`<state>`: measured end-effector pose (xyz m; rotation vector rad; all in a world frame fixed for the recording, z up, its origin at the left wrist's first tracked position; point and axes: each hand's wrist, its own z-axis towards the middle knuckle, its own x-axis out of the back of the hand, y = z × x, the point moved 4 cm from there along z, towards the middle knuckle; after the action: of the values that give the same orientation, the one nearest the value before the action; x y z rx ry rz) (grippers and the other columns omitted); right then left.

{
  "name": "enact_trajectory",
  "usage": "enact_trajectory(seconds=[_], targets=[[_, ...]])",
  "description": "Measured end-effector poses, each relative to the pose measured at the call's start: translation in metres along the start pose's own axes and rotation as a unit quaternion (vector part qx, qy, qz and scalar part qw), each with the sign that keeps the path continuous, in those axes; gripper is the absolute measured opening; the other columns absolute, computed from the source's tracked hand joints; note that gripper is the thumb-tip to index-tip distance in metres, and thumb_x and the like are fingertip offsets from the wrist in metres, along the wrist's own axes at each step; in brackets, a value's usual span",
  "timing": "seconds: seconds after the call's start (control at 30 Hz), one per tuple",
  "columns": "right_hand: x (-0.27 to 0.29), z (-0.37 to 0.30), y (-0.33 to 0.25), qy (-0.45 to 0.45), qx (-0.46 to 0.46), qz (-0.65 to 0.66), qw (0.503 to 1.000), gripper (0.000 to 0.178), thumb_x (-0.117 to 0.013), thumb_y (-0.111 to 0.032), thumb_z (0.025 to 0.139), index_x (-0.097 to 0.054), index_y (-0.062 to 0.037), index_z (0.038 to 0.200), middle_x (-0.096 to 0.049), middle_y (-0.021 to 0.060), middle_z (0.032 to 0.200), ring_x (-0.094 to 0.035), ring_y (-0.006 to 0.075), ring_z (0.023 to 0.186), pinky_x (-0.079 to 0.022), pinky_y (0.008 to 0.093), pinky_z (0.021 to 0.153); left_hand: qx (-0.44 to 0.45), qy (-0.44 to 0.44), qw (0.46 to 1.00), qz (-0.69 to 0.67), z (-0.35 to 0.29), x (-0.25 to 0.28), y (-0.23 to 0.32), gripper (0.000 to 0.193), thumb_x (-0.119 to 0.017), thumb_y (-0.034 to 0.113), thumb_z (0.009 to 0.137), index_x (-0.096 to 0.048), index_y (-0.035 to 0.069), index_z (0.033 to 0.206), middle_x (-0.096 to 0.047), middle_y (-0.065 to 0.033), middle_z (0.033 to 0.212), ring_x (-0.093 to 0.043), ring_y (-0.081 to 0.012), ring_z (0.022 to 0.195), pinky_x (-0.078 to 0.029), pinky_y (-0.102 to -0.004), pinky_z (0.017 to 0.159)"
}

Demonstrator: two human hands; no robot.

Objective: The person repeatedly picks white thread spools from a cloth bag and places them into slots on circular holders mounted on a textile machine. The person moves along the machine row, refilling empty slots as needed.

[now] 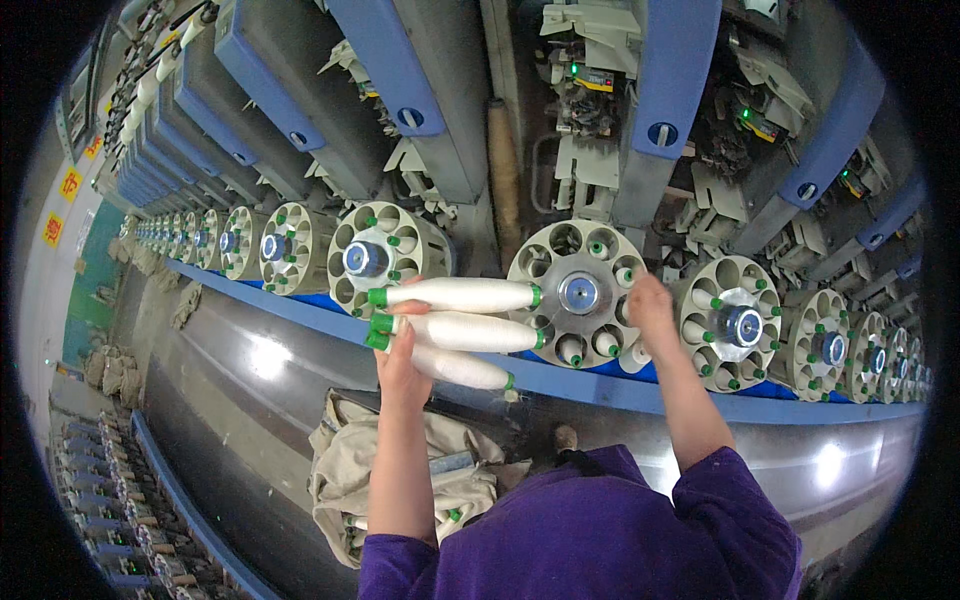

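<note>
My left hand (402, 368) is wrapped round a bunch of three visible yarn bobbins (460, 331), wound with white yarn and tipped green at both ends. They lie nearly level, pointing right, in front of a round bobbin magazine (545, 240) with a ring of pockets and a blue hub (580, 293). Some of its pockets hold green-tipped bobbins; others show dark. At the magazine's right rim, my right hand (652, 308) has its fingers drawn together, close by a bobbin tip (625, 275). What those fingers hold, if anything, is too small to make out.
More round magazines (742, 325) line the machine on both sides, above a blue rail (600, 388). Blue-and-grey machine housings (672, 80) rise behind. Below my left forearm sits a beige cloth sack (345, 455) with bobbins in it. Another machine row (110, 490) stands lower left.
</note>
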<state>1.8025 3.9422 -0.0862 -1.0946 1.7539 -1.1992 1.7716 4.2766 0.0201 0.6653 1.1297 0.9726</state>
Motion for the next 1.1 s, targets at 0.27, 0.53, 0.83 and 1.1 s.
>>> enact_trajectory(seconds=[0.27,0.53,0.83,1.1], targets=[[0.021,-0.011,-0.066,-0.015,0.146,0.368,0.918,0.038,-0.039,-0.034,0.097,-0.038,-0.0113,0.066,-0.03,-0.0039,0.052,-0.042,0.008,0.054,-0.051,0.0385,0.074,0.012,-0.047,0.987,0.155,0.03,0.002,-0.055,0.025,-0.06,0.021,0.083,-0.057,0.003,0.1,-0.041,-0.0135,0.13,-0.044,-0.024,0.114,-0.036,-0.0367,0.095],[-0.038,-0.087,-0.129,-0.432,0.064,0.427,0.792,0.039,-0.03,-0.034,0.099,-0.036,-0.0136,0.066,-0.029,-0.0065,0.048,-0.024,0.005,0.036,-0.018,0.0195,0.033,0.048,-0.168,0.925,0.337,0.042,-0.026,-0.106,0.041,-0.06,0.006,0.072,-0.057,0.01,0.113,-0.031,-0.0119,0.136,-0.036,-0.0299,0.124,-0.033,-0.0382,0.1],[-0.153,-0.082,-0.03,-0.399,0.145,-0.232,0.875,0.038,-0.044,-0.04,0.094,-0.053,-0.005,0.105,-0.058,0.0069,0.09,-0.053,0.0148,0.08,-0.044,0.0292,0.074,0.137,-0.035,0.987,-0.076,0.051,0.006,-0.039,0.055,-0.051,0.003,0.068,-0.051,0.009,0.123,-0.043,-0.0119,0.134,-0.032,-0.025,0.131,-0.021,-0.0412,0.109],[-0.034,-0.03,0.005,-0.171,-0.072,-0.178,0.966,0.033,-0.049,-0.03,0.088,-0.059,0.0003,0.096,-0.06,0.013,0.088,-0.054,0.0135,0.069,-0.042,0.0266,0.062,0.127,0.219,0.932,-0.259,0.022,0.058,-0.02,0.048,-0.054,0.001,0.076,-0.045,0.011,0.122,-0.057,-0.0094,0.098,-0.058,-0.0251,0.092,-0.049,-0.0462,0.08]])
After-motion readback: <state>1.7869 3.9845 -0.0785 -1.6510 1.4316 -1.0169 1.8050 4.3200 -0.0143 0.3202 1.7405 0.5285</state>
